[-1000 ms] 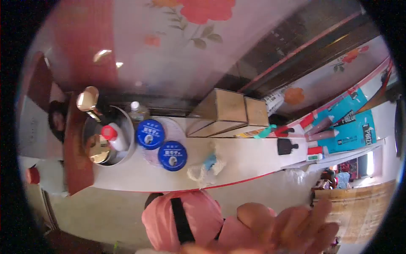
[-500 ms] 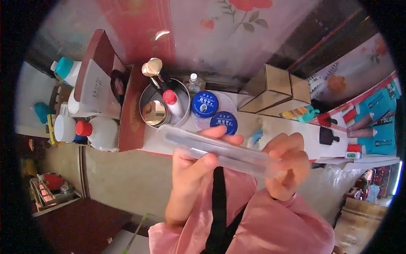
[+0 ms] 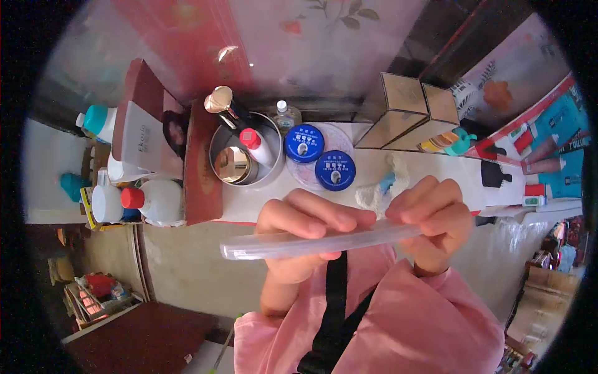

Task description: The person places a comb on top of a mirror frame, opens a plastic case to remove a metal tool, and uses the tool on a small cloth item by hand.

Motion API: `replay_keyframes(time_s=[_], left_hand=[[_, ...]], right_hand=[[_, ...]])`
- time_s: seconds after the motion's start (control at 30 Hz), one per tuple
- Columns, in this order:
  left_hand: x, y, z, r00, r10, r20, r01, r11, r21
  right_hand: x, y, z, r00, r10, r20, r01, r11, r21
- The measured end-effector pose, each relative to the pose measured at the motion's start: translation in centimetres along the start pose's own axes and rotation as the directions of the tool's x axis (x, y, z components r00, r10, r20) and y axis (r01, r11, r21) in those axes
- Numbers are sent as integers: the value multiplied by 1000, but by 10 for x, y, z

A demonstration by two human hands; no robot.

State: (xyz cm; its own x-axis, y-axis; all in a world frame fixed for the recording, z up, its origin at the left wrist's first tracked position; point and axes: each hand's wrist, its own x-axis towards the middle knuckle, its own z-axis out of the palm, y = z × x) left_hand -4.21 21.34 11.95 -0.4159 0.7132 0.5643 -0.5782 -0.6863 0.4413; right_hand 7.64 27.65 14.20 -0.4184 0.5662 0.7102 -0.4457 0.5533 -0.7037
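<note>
One long white desk with a red front edge runs across the view; toward its right, two tan upright boxes with dark edges stand side by side; toward its left, a round pale-walled basin holds several things; a flat, long, translucent plastic case is up in the air before the desk's front edge, close to the person's pink top; the left hand grasps it around the middle, fingers bent over its upper side; the right hand grips its right end with curled fingers; beyond the case, two round blue tins with white print sit beside each other on a pale patterned disc; inside the basin leans a slim white bottle with a red cap.
</note>
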Motion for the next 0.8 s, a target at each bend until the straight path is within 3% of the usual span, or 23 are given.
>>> replay_keyframes(time_s=[0.27,0.5,0.63,0.8], left_hand=[[7,0,-1,994,27,104,-30,999,24],[8,0,-4,990,42,137,-47,998,32],[10,2,-9,986,32,161,-40,998,44],[6,3,-9,994,27,106,-41,989,140]], right_hand=[[3,8,4,987,-119,-109,139,971,195],[5,8,2,988,-125,-91,142,964,226],[8,10,0,984,-180,2,175,959,221],[7,10,5,985,-173,-9,170,953,253]])
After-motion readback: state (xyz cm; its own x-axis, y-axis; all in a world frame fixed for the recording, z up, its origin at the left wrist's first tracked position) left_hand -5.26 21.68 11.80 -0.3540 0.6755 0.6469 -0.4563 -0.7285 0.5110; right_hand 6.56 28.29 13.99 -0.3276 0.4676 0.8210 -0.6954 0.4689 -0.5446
